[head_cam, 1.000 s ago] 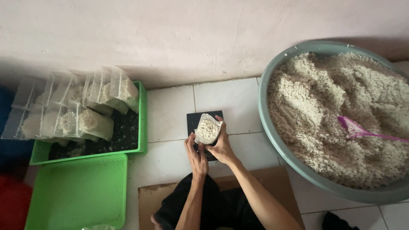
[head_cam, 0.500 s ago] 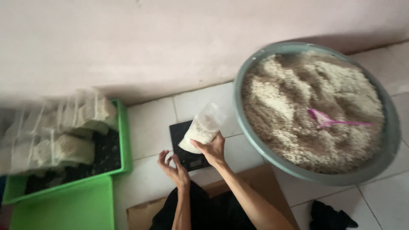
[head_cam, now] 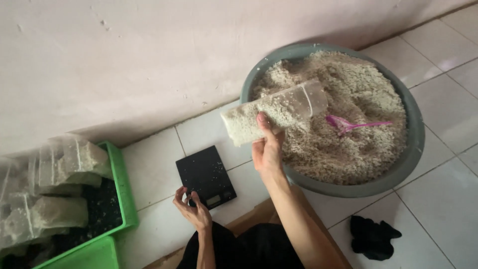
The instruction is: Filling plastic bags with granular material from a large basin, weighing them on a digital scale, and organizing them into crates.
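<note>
Clear plastic bag [head_cam: 275, 112], part-filled with pale crumbly grain, now held tilted at centre frame, its open end over the rim of the grey basin [head_cam: 409, 164] at upper right. A second ago it sat on the black scale [head_cam: 205, 176]; half a second ago it was lifted just above it. So: off the scale and across to the basin. Reading, as a judgement only: the bag's fill is being corrected at the basin, grain either tipped back or added.

Right hand [head_cam: 268, 152] clamped on the bag near its filled end, thumb on top, fingers underneath and mostly hidden. Left hand [head_cam: 193, 209] has let go of the bag and sits low at centre left, fingers loosely curled together, touching the near edge of the scale; it holds nothing.

Scale bare apart from a few stray grains, on white floor tiles [head_cam: 450, 199] against the wall. Basin heaped with the same pale grain; pink plastic scoop [head_cam: 354, 123] lies in it, just beside the bag's mouth.

Lower left: green tray [head_cam: 121, 189] with filled, closed bags [head_cam: 64, 169] stacked in it, a second green tray [head_cam: 89, 255] below it. Dark cloth [head_cam: 372, 238] crumpled on the tiles at lower right, well apart from the hands.
</note>
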